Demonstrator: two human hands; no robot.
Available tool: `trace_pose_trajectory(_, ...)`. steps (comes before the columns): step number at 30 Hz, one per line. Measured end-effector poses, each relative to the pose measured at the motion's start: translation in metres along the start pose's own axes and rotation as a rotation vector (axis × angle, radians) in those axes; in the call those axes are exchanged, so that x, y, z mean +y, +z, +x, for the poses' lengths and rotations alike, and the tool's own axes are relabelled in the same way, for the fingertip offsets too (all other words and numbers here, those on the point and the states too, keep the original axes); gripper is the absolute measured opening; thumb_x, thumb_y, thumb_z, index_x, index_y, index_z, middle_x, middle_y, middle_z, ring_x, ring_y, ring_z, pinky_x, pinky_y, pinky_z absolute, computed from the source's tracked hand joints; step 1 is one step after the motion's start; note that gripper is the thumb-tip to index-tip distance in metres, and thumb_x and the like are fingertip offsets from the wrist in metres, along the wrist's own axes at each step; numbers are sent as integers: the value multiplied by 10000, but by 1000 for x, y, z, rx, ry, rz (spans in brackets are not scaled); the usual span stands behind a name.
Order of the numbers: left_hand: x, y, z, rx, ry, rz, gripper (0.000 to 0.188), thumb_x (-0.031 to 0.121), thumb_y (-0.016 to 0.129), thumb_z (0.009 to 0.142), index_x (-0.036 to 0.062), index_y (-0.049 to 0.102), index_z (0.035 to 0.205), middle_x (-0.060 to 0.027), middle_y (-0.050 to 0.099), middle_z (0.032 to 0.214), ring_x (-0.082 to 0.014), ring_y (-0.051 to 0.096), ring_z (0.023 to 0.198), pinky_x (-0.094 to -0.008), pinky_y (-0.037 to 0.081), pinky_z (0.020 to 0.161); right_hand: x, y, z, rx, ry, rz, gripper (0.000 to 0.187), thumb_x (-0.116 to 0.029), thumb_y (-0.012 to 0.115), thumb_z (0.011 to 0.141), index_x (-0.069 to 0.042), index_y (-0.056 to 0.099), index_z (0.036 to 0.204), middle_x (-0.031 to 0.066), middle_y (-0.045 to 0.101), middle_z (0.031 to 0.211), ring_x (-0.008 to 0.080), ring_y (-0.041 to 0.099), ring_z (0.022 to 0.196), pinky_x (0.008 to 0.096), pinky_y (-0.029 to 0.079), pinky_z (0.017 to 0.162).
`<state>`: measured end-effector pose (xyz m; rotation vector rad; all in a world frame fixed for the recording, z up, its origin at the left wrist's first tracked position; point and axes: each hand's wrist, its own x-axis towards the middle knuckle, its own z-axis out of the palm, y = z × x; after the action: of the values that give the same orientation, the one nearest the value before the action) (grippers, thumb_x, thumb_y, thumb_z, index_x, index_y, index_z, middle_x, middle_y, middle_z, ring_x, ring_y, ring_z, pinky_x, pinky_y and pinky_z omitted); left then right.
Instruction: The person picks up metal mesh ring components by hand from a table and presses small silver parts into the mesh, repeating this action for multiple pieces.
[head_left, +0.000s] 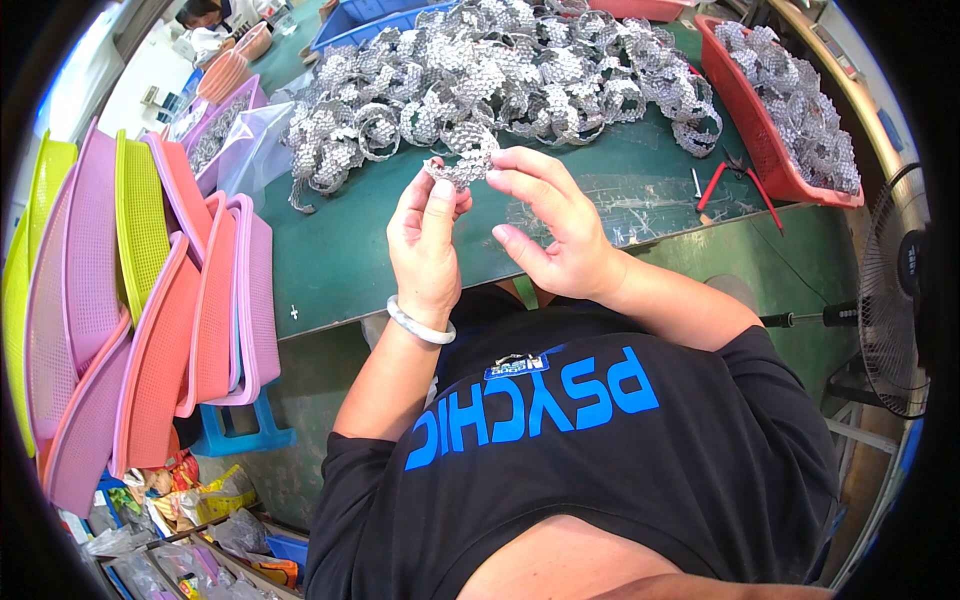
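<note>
A silver, scale-textured curved band (466, 166) is pinched between the thumb and fingers of my left hand (428, 218), just over the table's front part. My right hand (560, 225) is at the band's right end, its fingertips against or very close to it. The right thumb stands apart and the fingers are stretched out. Right behind both hands spreads a big heap of similar silver bands (480, 75), many curled into rings.
Red-handled pliers (740, 180) lie on the green table (370, 265) at right, beside a red basket (755, 130) of silver bands. Stacked colored baskets (150, 370) stand at left, near a blue stool (240, 425). A black fan (895, 290) stands at right. Another person (215, 25) is at far left.
</note>
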<state>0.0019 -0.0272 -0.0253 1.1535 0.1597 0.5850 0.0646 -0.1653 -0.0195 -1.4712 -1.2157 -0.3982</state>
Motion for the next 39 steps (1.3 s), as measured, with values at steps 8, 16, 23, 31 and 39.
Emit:
trace_pose_trajectory(8, 3, -2, 0, -140, -43, -90, 299, 157, 536, 874, -3, 476, 1120, -70, 574, 999, -131, 555, 883, -275, 445, 800, -5, 5, -1, -63, -78, -16, 462, 22, 643, 645, 1, 514, 1088, 174, 470, 1159, 343, 487, 1047, 380, 417, 878)
trace_pose_trajectory(16, -2, -9, 3, -261, -117, -225, 348, 249, 527, 879, -16, 504, 1104, -88, 578, 1025, -167, 554, 947, -311, 435, 859, -8, 10, -1, -105, -152, -27, 425, 15, 643, 627, 6, 543, 1040, 168, 491, 1142, 347, 489, 1038, 405, 414, 882)
trace_pose_trajectory(23, -14, -31, 10, -421, -293, -415, 457, 343, 509, 875, -23, 487, 1146, -118, 562, 1099, -206, 535, 1023, -327, 417, 906, -9, 11, -1, -153, -211, -54, 424, 17, 648, 614, -2, 549, 1026, 174, 500, 1161, 349, 492, 1041, 422, 416, 864)
trace_pose_trajectory(31, -18, -36, 13, -480, -310, -498, 600, 419, 554, 827, -26, 431, 1210, -131, 510, 1174, -239, 505, 1058, -368, 387, 944, -7, 9, -4, -166, -280, -3, 383, 0, 642, 640, 13, 552, 1012, 177, 550, 1095, 349, 535, 980, 418, 435, 837)
trace_pose_trajectory(39, -11, -33, 14, -564, -347, -648, 769, 525, 624, 701, 25, 426, 1250, -113, 407, 1303, -242, 456, 1126, -409, 368, 944, -11, -2, 3, -51, -202, -124, 329, -24, 648, 643, 0, 565, 960, 160, 543, 1086, 340, 521, 967, 411, 431, 834)
